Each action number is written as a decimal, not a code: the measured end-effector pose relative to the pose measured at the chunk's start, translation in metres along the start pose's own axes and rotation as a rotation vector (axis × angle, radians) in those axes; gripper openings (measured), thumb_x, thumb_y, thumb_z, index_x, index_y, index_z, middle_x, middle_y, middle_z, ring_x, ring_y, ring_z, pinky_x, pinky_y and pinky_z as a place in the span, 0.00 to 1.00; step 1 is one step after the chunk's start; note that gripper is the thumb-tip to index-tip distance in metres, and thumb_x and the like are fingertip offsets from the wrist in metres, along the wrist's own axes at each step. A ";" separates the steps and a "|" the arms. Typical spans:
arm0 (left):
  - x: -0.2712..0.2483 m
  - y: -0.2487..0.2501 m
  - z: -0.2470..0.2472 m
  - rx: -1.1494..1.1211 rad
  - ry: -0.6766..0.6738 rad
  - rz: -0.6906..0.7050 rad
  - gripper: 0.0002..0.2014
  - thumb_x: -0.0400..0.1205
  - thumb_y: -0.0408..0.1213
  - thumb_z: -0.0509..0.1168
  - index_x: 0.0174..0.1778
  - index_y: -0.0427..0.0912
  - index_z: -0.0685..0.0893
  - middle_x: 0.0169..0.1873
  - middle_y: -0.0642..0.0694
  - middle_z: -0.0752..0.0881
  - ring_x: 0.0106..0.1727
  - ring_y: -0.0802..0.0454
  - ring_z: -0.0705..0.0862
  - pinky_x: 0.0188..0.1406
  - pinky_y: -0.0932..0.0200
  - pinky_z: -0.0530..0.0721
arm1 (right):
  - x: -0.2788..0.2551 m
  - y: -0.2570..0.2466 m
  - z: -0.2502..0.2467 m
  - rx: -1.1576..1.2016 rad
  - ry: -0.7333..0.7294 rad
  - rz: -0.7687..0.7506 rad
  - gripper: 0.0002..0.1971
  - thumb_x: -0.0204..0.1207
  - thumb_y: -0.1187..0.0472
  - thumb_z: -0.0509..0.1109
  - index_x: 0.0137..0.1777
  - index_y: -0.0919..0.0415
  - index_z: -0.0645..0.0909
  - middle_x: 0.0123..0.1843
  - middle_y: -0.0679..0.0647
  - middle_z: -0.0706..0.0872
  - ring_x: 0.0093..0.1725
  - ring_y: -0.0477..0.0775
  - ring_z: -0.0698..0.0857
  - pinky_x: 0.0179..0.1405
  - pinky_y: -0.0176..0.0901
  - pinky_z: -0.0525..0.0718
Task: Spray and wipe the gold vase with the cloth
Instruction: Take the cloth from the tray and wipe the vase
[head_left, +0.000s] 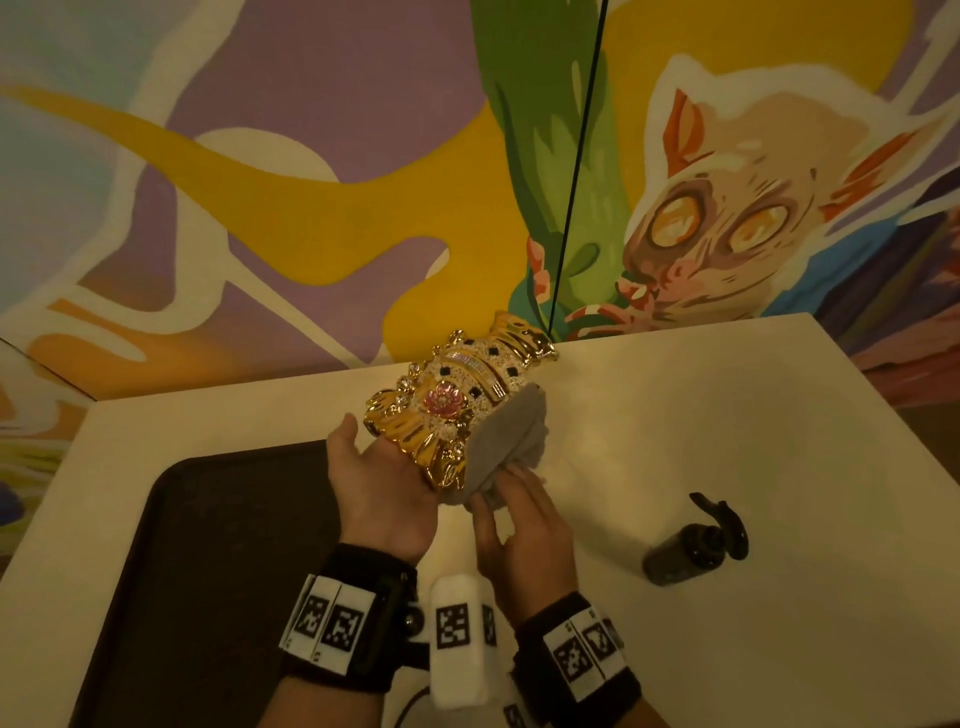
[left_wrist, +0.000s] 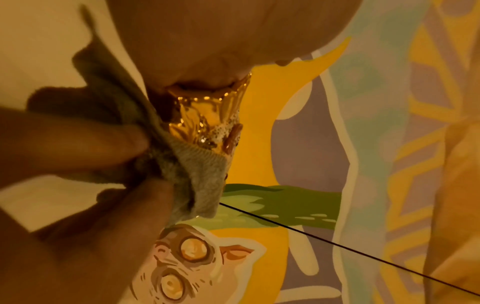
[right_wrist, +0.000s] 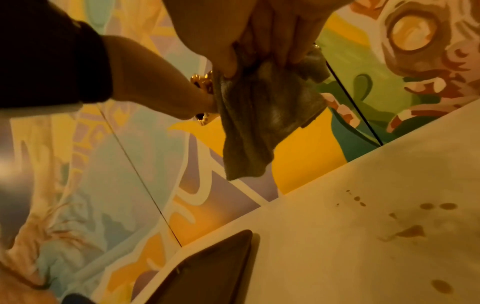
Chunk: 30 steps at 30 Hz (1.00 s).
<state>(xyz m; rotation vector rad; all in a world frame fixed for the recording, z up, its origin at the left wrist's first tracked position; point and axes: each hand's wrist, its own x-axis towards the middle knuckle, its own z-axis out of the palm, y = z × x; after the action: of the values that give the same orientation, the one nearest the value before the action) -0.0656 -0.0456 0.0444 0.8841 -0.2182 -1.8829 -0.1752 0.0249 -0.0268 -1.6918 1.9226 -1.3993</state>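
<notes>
**Gold vase held in the air, cloth pressed to its side**

Gold and tilted, the vase (head_left: 457, 400) sits in my left hand (head_left: 382, 493), lifted clear of the white worktop (head_left: 727, 415). My left grip is closed around the vase's base, palm up, with the thumb out to the left; the mouth of the vase points away from me toward the painted wall (head_left: 260, 208). A pink flower ornament faces up on its body.

My right hand (head_left: 524, 540) pinches a bunched grey cloth (head_left: 506, 441), fingers curled into the folds, and holds it flat against the right flank of the vase. From the right wrist view a loose corner of the cloth (right_wrist: 249, 133) hangs down below the fingers (right_wrist: 285, 30).

On the worktop, well to the right of both hands, a dark spray bottle (head_left: 696, 545) lies on its side, nozzle pointing away from me. A dark tray (head_left: 218, 571) rests on the worktop under my left wrist. A few brownish spots (right_wrist: 410, 232) mark the worktop surface.
</notes>
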 end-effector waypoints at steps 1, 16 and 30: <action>0.000 0.000 0.000 0.006 -0.004 0.009 0.36 0.81 0.63 0.46 0.76 0.41 0.73 0.71 0.34 0.81 0.72 0.35 0.77 0.76 0.39 0.66 | 0.002 -0.002 -0.003 0.009 0.074 -0.035 0.12 0.73 0.60 0.71 0.56 0.62 0.86 0.54 0.55 0.90 0.55 0.49 0.86 0.61 0.32 0.80; -0.006 -0.011 0.002 0.011 0.021 -0.001 0.31 0.82 0.62 0.50 0.57 0.42 0.90 0.58 0.35 0.90 0.60 0.36 0.85 0.53 0.46 0.81 | 0.010 -0.009 -0.002 -0.034 -0.093 -0.268 0.09 0.75 0.61 0.72 0.53 0.62 0.87 0.56 0.56 0.90 0.61 0.50 0.84 0.72 0.47 0.75; -0.020 -0.003 -0.016 0.490 0.100 0.119 0.22 0.86 0.54 0.53 0.63 0.45 0.85 0.56 0.43 0.91 0.60 0.42 0.88 0.61 0.41 0.82 | 0.102 0.036 -0.048 -0.202 -0.182 0.252 0.18 0.83 0.57 0.59 0.72 0.58 0.71 0.72 0.61 0.78 0.72 0.63 0.75 0.73 0.58 0.74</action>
<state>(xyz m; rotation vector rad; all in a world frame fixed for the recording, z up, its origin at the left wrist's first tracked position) -0.0529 -0.0235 0.0409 1.2594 -0.6749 -1.6939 -0.2633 -0.0434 0.0123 -1.5304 2.1396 -0.9554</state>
